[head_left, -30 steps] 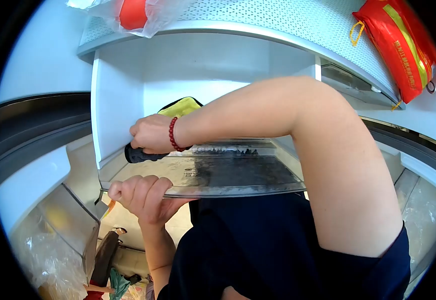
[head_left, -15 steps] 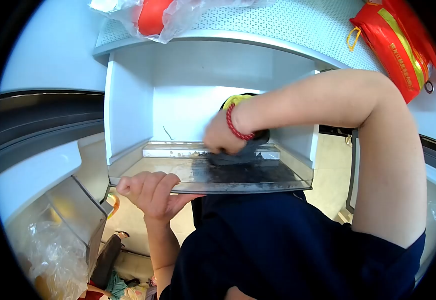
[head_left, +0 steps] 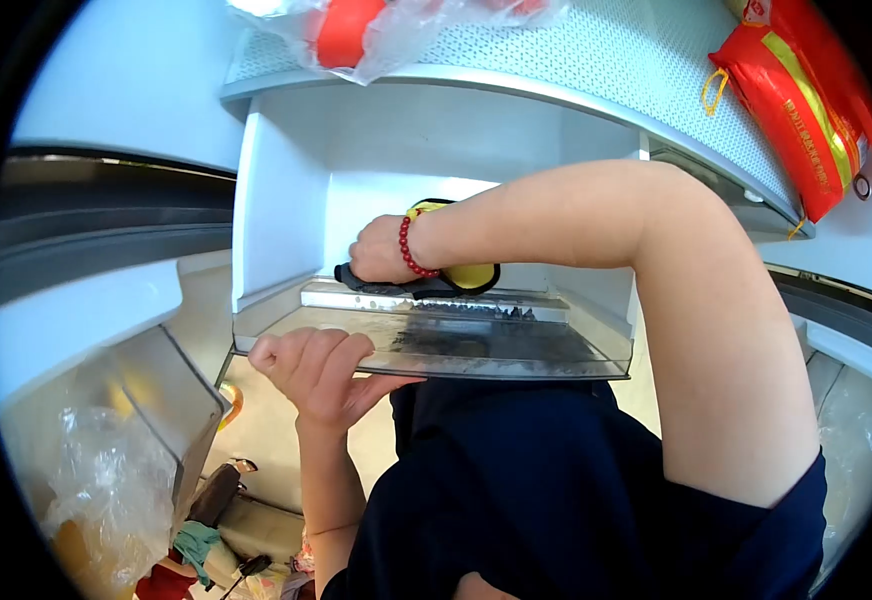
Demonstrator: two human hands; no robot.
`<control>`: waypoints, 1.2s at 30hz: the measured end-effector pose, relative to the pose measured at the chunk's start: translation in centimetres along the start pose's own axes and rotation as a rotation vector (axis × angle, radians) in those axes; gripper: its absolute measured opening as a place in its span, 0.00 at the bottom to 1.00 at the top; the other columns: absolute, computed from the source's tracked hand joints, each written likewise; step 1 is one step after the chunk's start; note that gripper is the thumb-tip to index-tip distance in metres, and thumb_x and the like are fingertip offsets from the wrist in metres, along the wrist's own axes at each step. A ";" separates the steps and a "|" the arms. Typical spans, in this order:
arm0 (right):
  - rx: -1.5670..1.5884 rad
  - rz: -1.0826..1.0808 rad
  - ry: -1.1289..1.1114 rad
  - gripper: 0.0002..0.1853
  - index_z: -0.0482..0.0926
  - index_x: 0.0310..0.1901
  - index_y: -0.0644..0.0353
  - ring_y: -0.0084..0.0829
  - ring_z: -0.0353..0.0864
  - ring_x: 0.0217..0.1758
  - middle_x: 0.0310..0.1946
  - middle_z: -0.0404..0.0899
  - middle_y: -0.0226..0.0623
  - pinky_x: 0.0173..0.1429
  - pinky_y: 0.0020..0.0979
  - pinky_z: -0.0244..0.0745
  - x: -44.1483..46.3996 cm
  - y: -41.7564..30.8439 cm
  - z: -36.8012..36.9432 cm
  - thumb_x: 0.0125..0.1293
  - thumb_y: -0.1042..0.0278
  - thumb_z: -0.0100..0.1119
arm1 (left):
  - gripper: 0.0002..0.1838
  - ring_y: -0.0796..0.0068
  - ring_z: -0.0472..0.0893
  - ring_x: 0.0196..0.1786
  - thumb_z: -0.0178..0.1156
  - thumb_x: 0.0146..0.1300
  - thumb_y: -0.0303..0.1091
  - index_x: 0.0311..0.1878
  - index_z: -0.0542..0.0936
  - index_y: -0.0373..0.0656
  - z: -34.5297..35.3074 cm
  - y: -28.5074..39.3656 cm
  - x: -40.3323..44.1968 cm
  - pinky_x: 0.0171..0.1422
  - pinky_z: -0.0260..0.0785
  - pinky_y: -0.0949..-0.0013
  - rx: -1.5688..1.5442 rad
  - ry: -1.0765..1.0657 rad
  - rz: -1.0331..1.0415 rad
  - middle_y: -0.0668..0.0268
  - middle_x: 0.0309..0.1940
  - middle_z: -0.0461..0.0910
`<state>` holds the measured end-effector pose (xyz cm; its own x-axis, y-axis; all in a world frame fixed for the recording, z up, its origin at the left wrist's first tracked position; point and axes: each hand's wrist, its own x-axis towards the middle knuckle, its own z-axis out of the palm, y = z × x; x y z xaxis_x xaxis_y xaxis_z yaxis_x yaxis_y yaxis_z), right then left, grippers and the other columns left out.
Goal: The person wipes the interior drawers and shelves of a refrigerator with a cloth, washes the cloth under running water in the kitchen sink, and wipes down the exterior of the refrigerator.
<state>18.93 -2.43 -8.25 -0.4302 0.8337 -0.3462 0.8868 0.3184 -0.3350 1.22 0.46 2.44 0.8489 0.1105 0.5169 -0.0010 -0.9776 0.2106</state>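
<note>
My left hand (head_left: 318, 375) grips the clear front panel (head_left: 351, 340) of a white pulled-out drawer (head_left: 281, 185), with the fingers over its top edge and the thumb below. Inside the drawer, my right hand (head_left: 381, 250) is closed on a dark grey and yellow cloth (head_left: 474, 278), pressed down behind the panel. A red beaded bracelet circles that wrist. Dark wet smears and drops (head_left: 476, 335) mark the panel's right half. Part of the cloth is hidden by the right hand and forearm.
Above the drawer is a patterned shelf (head_left: 596, 55) with a red item in clear plastic (head_left: 346, 35) and red packages (head_left: 791, 115). At left, an open door with bins (head_left: 146, 370) holds a clear plastic bag (head_left: 111, 480). Assorted items (head_left: 226, 555) lie at lower left.
My right hand has moved left and slightly up with the cloth, off the smeared part of the panel. The left hand keeps its hold. The view has shifted a little.
</note>
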 end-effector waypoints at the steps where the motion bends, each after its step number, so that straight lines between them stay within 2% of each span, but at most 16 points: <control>1: 0.036 -0.018 -0.050 0.13 0.78 0.41 0.67 0.48 0.82 0.41 0.37 0.81 0.51 0.47 0.42 0.78 -0.6 0.3 -0.7 0.54 0.71 0.58 | 0.28 0.72 0.65 0.31 0.64 0.44 0.69 0.27 0.75 0.53 0.0 0.0 0.1 0.46 0.47 0.63 0.000 0.010 0.004 0.75 0.23 0.67; 4: 0.177 0.166 0.107 0.14 0.78 0.41 0.68 0.48 0.82 0.43 0.38 0.80 0.51 0.48 0.44 0.77 -3.5 2.0 -2.3 0.53 0.70 0.59 | 0.28 0.72 0.65 0.31 0.64 0.44 0.70 0.27 0.75 0.54 0.2 -0.3 -0.3 0.47 0.48 0.63 0.021 0.038 0.022 0.75 0.23 0.67; 6: 0.141 0.326 0.231 0.15 0.77 0.43 0.66 0.48 0.80 0.46 0.41 0.79 0.50 0.51 0.45 0.76 -5.9 4.0 -3.4 0.54 0.71 0.58 | 0.28 0.72 0.65 0.32 0.63 0.44 0.71 0.28 0.75 0.54 0.2 -0.3 -0.6 0.47 0.48 0.63 0.028 0.037 0.020 0.75 0.23 0.67; 8: -0.027 0.490 0.297 0.17 0.78 0.48 0.59 0.48 0.77 0.54 0.49 0.77 0.48 0.54 0.42 0.75 -8.2 6.1 -4.2 0.55 0.68 0.58 | 0.28 0.72 0.66 0.31 0.62 0.44 0.71 0.28 0.75 0.54 0.2 -0.2 -0.4 0.47 0.48 0.63 0.032 0.023 0.018 0.75 0.23 0.67; 10: -0.012 0.536 0.254 0.18 0.75 0.52 0.56 0.49 0.72 0.60 0.54 0.73 0.46 0.58 0.42 0.73 -9.6 8.6 -4.1 0.58 0.68 0.55 | 0.28 0.71 0.66 0.31 0.63 0.44 0.70 0.28 0.75 0.53 0.2 -0.1 -0.5 0.47 0.48 0.63 -0.001 0.051 0.021 0.75 0.23 0.68; 11: 0.037 0.602 0.119 0.23 0.73 0.56 0.54 0.49 0.69 0.62 0.58 0.70 0.46 0.62 0.43 0.70 -9.5 9.2 -3.7 0.58 0.61 0.57 | 0.29 0.71 0.66 0.31 0.64 0.41 0.69 0.28 0.74 0.52 0.1 -0.1 -0.4 0.47 0.48 0.63 -0.010 0.063 0.027 0.74 0.23 0.68; 14: 0.103 0.542 0.097 0.28 0.71 0.57 0.58 0.50 0.71 0.57 0.55 0.71 0.49 0.61 0.43 0.69 -10.2 7.6 -2.7 0.55 0.56 0.62 | 0.29 0.71 0.67 0.31 0.66 0.39 0.68 0.28 0.74 0.52 0.0 -0.1 -0.2 0.47 0.48 0.63 -0.020 0.080 0.035 0.74 0.23 0.69; 15: 0.124 0.487 0.058 0.39 0.69 0.61 0.58 0.52 0.70 0.58 0.58 0.67 0.51 0.63 0.44 0.68 -10.9 7.0 -2.2 0.46 0.51 0.70 | 0.29 0.71 0.67 0.31 0.66 0.40 0.68 0.28 0.74 0.51 0.2 -0.1 -0.1 0.47 0.48 0.63 -0.023 0.093 0.041 0.75 0.23 0.69; 18: 0.029 0.403 -0.164 0.48 0.68 0.62 0.51 0.52 0.66 0.62 0.61 0.64 0.46 0.63 0.44 0.68 -12.4 3.1 -1.8 0.33 0.50 0.78 | 0.28 0.73 0.68 0.32 0.65 0.43 0.67 0.29 0.75 0.51 0.1 -0.1 -0.1 0.46 0.49 0.64 -0.024 0.093 0.052 0.75 0.24 0.70; 22: -0.100 0.307 -0.484 0.45 0.69 0.61 0.50 0.49 0.69 0.61 0.59 0.68 0.42 0.59 0.43 0.73 -13.9 -1.9 -1.5 0.35 0.56 0.77 | 0.28 0.73 0.69 0.34 0.65 0.43 0.67 0.29 0.75 0.51 0.0 -0.2 -0.3 0.45 0.50 0.64 -0.040 0.111 0.041 0.75 0.25 0.71; 23: -0.133 0.322 -0.564 0.43 0.71 0.61 0.50 0.46 0.73 0.59 0.54 0.73 0.41 0.57 0.42 0.75 -13.8 -2.4 -0.2 0.37 0.57 0.76 | 0.28 0.73 0.69 0.34 0.65 0.43 0.67 0.29 0.75 0.51 0.1 -0.3 -0.3 0.45 0.50 0.64 -0.042 0.117 0.040 0.75 0.25 0.71; 24: -0.150 0.324 -0.685 0.41 0.73 0.60 0.50 0.42 0.74 0.59 0.54 0.74 0.42 0.56 0.42 0.76 -13.1 -2.7 0.1 0.38 0.59 0.75 | 0.28 0.73 0.69 0.34 0.65 0.43 0.67 0.29 0.75 0.51 0.2 -0.3 -0.3 0.45 0.50 0.64 -0.044 0.126 0.041 0.75 0.25 0.72; 26: -0.196 0.226 -0.699 0.21 0.82 0.40 0.58 0.38 0.85 0.38 0.33 0.85 0.37 0.42 0.37 0.81 -13.3 -2.7 0.4 0.43 0.60 0.73 | 0.28 0.71 0.69 0.33 0.67 0.40 0.66 0.29 0.75 0.51 -0.1 -0.2 -0.2 0.45 0.50 0.63 -0.063 0.120 0.021 0.74 0.25 0.72; 27: -0.195 0.204 -0.724 0.21 0.82 0.40 0.59 0.37 0.85 0.37 0.33 0.84 0.37 0.42 0.37 0.81 -13.2 -2.5 0.2 0.44 0.60 0.73 | 0.28 0.70 0.68 0.32 0.68 0.38 0.65 0.29 0.75 0.51 -0.1 -0.2 -0.2 0.45 0.50 0.63 -0.073 0.118 0.012 0.74 0.24 0.72; 30: 0.004 0.244 -0.838 0.22 0.81 0.42 0.61 0.36 0.84 0.37 0.33 0.84 0.38 0.42 0.36 0.81 -12.4 -1.6 -0.1 0.45 0.60 0.73 | 0.28 0.70 0.69 0.33 0.69 0.38 0.64 0.29 0.75 0.51 -0.2 0.0 0.1 0.45 0.50 0.63 -0.081 0.134 0.016 0.74 0.25 0.73; 36: 0.745 0.595 -0.985 0.25 0.80 0.45 0.67 0.34 0.83 0.36 0.34 0.83 0.39 0.41 0.33 0.80 -12.6 0.8 -0.5 0.47 0.60 0.73 | 0.27 0.72 0.68 0.32 0.66 0.42 0.65 0.31 0.77 0.51 -0.4 0.0 0.0 0.44 0.51 0.65 -0.061 0.138 0.026 0.75 0.25 0.71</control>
<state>25.15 -12.44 -3.75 -0.2385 -0.0041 -0.9711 0.8125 -0.5485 -0.1973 1.02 0.55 2.74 0.7675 0.1127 0.6311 -0.0580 -0.9682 0.2434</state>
